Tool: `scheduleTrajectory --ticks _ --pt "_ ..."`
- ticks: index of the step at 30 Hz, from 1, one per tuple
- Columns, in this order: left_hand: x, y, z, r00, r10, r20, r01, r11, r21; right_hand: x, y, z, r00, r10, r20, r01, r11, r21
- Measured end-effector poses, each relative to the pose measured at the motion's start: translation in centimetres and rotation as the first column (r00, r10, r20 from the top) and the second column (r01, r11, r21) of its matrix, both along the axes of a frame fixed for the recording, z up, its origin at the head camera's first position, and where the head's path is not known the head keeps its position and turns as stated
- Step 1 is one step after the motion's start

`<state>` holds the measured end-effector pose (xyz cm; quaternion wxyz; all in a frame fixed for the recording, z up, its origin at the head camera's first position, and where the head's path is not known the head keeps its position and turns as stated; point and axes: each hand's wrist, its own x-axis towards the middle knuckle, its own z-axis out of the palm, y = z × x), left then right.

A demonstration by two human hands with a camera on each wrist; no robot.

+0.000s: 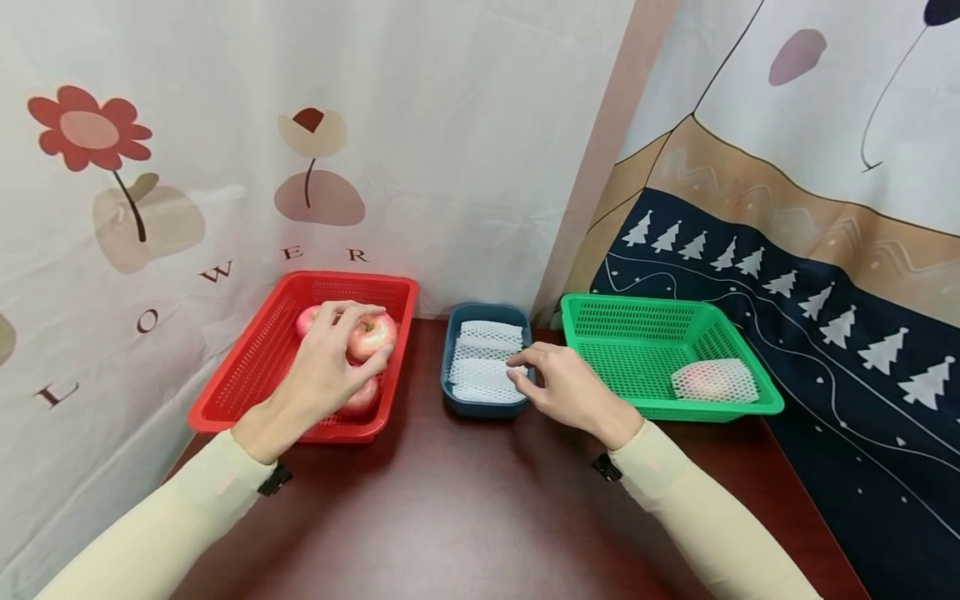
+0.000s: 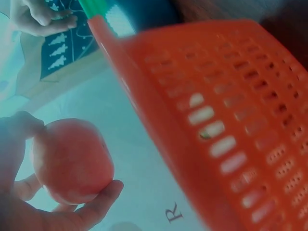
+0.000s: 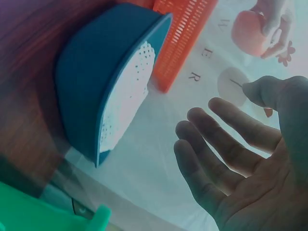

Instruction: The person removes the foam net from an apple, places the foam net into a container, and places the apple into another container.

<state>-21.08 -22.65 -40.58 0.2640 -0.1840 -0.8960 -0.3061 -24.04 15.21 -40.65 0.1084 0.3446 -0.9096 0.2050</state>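
Note:
My left hand (image 1: 324, 360) grips a red apple (image 1: 372, 337), thumb and fingers around its sides. In the left wrist view the apple (image 2: 74, 161) is up beyond the rim of the red basket (image 1: 217, 392). Below it, other apples (image 1: 362, 398) lie in that basket, partly covered by the hand. My right hand (image 1: 568, 387) hovers at the right side of a dark blue box (image 1: 483, 409) with white foam net sleeves (image 1: 487, 371) inside. Its fingers are loosely bent, and the right wrist view shows nothing in the palm.
To the right stands a green basket (image 1: 622, 358) holding one apple in a foam net (image 1: 716, 381). All the containers sit on a dark reddish-brown table (image 1: 442, 508). Printed curtains (image 1: 465, 150) hang right behind and beside it.

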Motion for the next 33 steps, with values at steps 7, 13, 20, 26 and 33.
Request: scheduleTrajectory --ticks 7,13,20,26,33 --pt "-0.6 -1.2 0.3 0.998 0.048 0.045 -0.048 0.999 -0.005 0.2 1.8 0.8 0.999 -0.04 0.018 0.04 0.999 -0.012" --pt "-1.0 -2.3 0.9 0.989 0.087 0.122 -0.084 0.996 -0.026 0.2 3.4 1.1 0.998 -0.056 0.006 0.056 0.998 -0.03" --pt "-2.1 -3.8 1.4 0.981 0.113 0.161 -0.098 0.99 -0.099 -0.1 4.8 1.5 0.997 -0.082 -0.012 0.081 0.996 -0.036" --pt "-3.2 -5.0 1.5 0.958 0.126 0.257 -0.084 0.982 -0.169 -0.6 6.3 1.7 0.994 -0.106 -0.017 0.106 0.994 -0.028" --pt "-4.4 -6.0 1.5 0.918 0.158 0.364 -0.062 0.963 -0.262 -1.0 8.3 1.9 0.988 -0.151 -0.011 0.151 0.988 -0.022"
